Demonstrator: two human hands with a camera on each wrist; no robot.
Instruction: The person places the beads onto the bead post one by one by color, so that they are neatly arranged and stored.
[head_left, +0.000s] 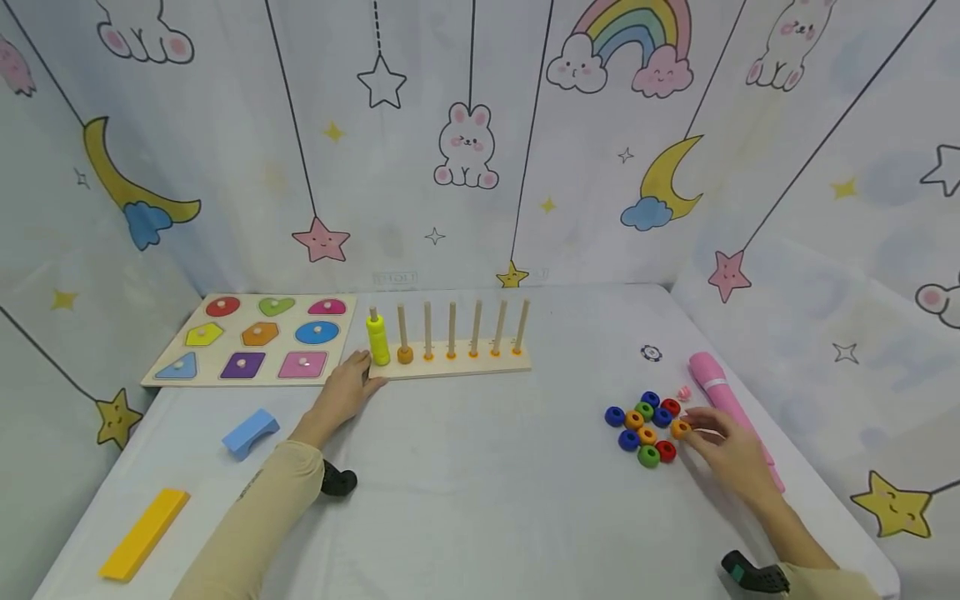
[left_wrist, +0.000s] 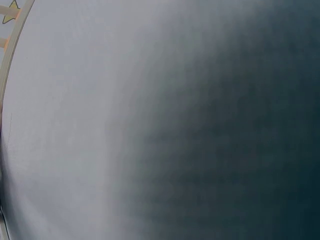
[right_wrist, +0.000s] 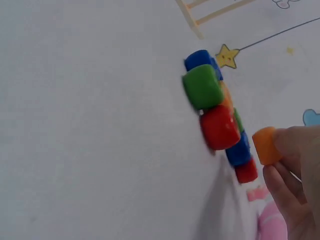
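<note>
A wooden peg rack (head_left: 450,367) stands at the table's back middle, with a yellow stack (head_left: 378,338) on its first peg and one orange bead (head_left: 405,355) on the second. My left hand (head_left: 347,385) rests on the rack's left end, fingers relaxed. Several coloured beads (head_left: 643,427) lie in a cluster at the right. At the cluster's right edge my right hand (head_left: 712,433) pinches an orange bead (head_left: 679,429), seen close in the right wrist view as the orange bead (right_wrist: 266,145) between fingertips (right_wrist: 280,180). The left wrist view shows only bare table.
A shape puzzle board (head_left: 255,340) lies at the back left. A blue arch block (head_left: 250,432) and a yellow plank (head_left: 144,533) lie at the front left. A pink tube (head_left: 722,398) lies right of the beads, and a small dark ring (head_left: 651,353) behind them.
</note>
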